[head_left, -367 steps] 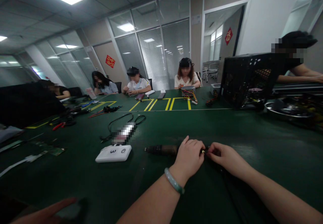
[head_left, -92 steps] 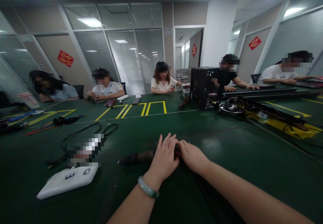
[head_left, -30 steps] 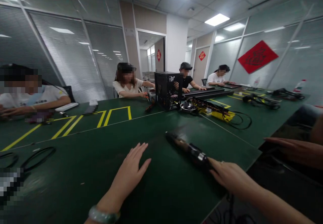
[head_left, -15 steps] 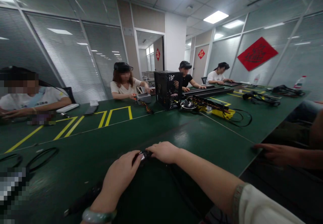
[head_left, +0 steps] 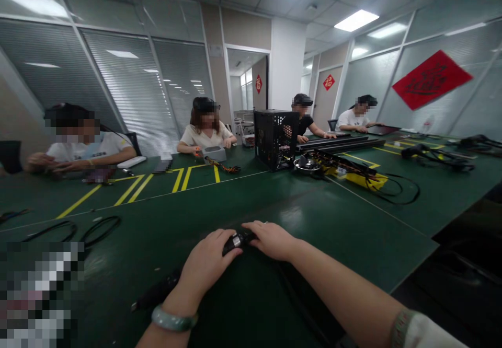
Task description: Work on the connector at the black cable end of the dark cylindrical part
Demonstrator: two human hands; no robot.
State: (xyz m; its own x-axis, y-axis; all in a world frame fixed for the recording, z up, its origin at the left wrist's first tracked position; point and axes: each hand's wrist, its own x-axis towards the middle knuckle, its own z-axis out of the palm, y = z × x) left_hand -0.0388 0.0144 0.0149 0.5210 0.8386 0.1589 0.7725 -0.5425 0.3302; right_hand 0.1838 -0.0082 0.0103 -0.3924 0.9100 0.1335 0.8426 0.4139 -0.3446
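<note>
Between my hands, low over the green table (head_left: 176,212), is a black object with a pale label (head_left: 236,241); its exact kind is unclear. My left hand (head_left: 207,259) grips its left end, thumb in front and fingers behind. At the other end, my right hand (head_left: 270,241) has its thumb and fingers closed around it, hiding part of it. A thick black bundle with a small metallic tip (head_left: 157,289) lies beside my left wrist. Dark cable-like shapes run below my right forearm, too dim to make out.
A black computer case (head_left: 274,139) stands across the table. Beside it are a metal bowl (head_left: 307,165), a yellow tray (head_left: 368,181) and loose cables. A grey power supply (head_left: 214,153) lies before one co-worker. Black cable loops (head_left: 102,230) lie left. Several people sit opposite.
My view has turned left, so the scene sits farther right. My left thumb has moved away from its fingers, exposing more of the labelled black object. A co-worker's hand at right has left view.
</note>
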